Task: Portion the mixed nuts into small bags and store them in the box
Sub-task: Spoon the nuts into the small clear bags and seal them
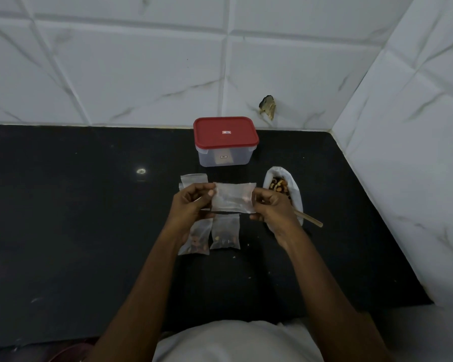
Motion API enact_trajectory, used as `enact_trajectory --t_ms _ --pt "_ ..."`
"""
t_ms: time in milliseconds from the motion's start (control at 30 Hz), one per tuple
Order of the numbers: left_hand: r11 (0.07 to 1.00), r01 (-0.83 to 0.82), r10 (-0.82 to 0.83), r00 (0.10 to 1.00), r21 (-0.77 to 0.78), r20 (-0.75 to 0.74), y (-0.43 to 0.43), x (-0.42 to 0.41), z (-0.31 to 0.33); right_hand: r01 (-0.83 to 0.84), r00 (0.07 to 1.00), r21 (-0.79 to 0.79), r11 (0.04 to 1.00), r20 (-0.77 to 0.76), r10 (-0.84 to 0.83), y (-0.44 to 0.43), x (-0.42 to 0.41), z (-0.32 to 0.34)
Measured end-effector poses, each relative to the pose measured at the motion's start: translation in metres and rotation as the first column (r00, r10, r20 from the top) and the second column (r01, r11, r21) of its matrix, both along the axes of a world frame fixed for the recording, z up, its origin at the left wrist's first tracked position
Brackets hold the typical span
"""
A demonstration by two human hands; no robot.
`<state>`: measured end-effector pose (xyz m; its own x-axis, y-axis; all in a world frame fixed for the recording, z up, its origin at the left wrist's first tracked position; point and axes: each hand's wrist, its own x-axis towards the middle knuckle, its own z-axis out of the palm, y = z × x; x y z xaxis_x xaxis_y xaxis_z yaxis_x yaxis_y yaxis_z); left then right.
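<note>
Both hands up over the black counter [89, 218], small clear bag [233, 198] stretched between them, long axis running L to R, flat face up toward the camera. Left hand [191, 202] pinches the L short end w/ thumb and fingers; right hand [272, 207] pinches the R end. It hangs just in front of the box [224, 158], red lid [225, 131] on. Underneath, left filled bag [198, 237] and right filled bag [225, 232] lie side by side, long axes pointing away from the person, nuts at the near ends. Open nut sack [283, 189] sits to the R.
</note>
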<state>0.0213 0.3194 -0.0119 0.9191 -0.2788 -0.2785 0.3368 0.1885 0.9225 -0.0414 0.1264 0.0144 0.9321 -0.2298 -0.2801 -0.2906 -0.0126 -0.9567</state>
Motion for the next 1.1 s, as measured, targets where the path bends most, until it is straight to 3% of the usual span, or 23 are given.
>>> enact_trajectory --t_ms 133,300,433,600,800,967,1100 --pt "0.998 0.064 -0.065 0.997 -0.019 -0.049 -0.001 -0.002 -0.002 -0.067 0.998 -0.05 0.997 -0.017 0.066 -0.003 -0.004 -0.002" --pt "0.998 0.059 -0.059 0.998 0.036 0.02 0.0 -0.003 -0.001 -0.034 0.999 -0.08 0.996 -0.003 0.034 -0.002 -0.003 -0.004" --pt "0.925 0.053 -0.155 0.956 0.376 0.248 0.006 0.001 -0.002 -0.027 0.999 -0.196 0.98 0.018 0.031 -0.005 -0.001 -0.001" --pt "0.707 0.098 -0.544 0.709 0.7 0.449 -0.002 0.006 -0.001 -0.117 0.983 -0.47 0.875 0.07 0.169 -0.003 0.001 0.003" --pt "0.716 0.016 -0.501 0.708 0.698 0.498 -0.02 -0.007 0.0 -0.132 0.95 -0.651 0.748 0.133 0.283 0.0 0.001 0.005" --pt "0.723 0.027 -0.493 0.72 0.691 0.488 -0.024 -0.013 -0.002 -0.016 0.955 -0.589 0.808 0.23 0.186 -0.002 -0.005 0.004" --pt "0.738 0.014 -0.474 0.723 0.675 0.503 -0.026 -0.017 -0.004 -0.013 0.975 -0.573 0.82 0.174 0.138 0.001 -0.01 0.006"
